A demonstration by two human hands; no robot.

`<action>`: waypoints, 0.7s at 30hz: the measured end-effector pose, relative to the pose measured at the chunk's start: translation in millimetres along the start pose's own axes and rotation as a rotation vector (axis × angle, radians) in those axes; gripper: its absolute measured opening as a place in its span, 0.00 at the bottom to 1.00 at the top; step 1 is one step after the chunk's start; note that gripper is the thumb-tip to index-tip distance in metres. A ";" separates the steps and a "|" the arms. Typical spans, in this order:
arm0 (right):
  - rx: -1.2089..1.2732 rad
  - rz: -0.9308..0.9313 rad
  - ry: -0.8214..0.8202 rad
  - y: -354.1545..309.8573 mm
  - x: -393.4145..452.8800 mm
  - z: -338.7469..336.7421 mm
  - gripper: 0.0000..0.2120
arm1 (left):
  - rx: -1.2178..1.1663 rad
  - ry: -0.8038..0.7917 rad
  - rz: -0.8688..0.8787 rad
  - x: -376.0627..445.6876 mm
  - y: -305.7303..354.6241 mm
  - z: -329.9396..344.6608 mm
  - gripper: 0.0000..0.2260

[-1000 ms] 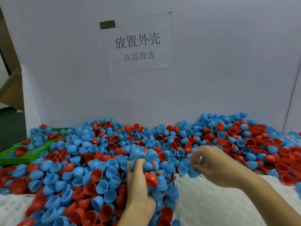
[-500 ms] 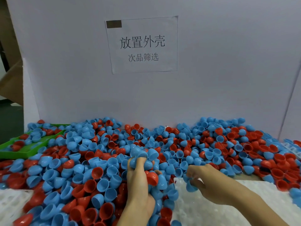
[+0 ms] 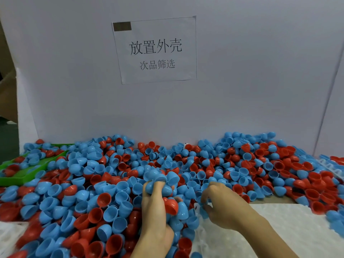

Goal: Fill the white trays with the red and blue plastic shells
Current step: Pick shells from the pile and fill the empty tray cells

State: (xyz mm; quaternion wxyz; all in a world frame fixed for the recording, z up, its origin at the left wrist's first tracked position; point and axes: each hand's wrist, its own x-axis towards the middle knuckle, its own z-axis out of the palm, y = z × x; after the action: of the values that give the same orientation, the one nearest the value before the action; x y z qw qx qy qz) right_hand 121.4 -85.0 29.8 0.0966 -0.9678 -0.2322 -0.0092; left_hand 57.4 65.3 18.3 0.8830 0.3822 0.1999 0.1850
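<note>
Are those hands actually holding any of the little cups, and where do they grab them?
The left hand grips a handful of blue shells and a red shell, fingers wrapped around their outsides. The right hand pinches something blue at its fingertips; the exact spot is hidden.

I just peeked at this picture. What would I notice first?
First, the huge heap of red and blue shells spread across the whole table. In the middle the left hand grips a bunch of shells, and the right hand pinches a blue one at the edge of the white tray. Behind, a paper sign hangs on the white board.
</note>
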 end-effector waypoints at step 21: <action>-0.046 -0.013 0.054 8.3 0.2 1.8 0.08 | -0.002 -0.028 -0.039 -6.7 -1.5 4.8 0.07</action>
State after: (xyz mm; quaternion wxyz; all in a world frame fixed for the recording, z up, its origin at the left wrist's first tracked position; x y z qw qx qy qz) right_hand 125.3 -91.8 26.5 0.0804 -0.9676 -0.2356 -0.0415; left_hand 54.3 58.2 21.6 0.8897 0.3798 0.1946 0.1624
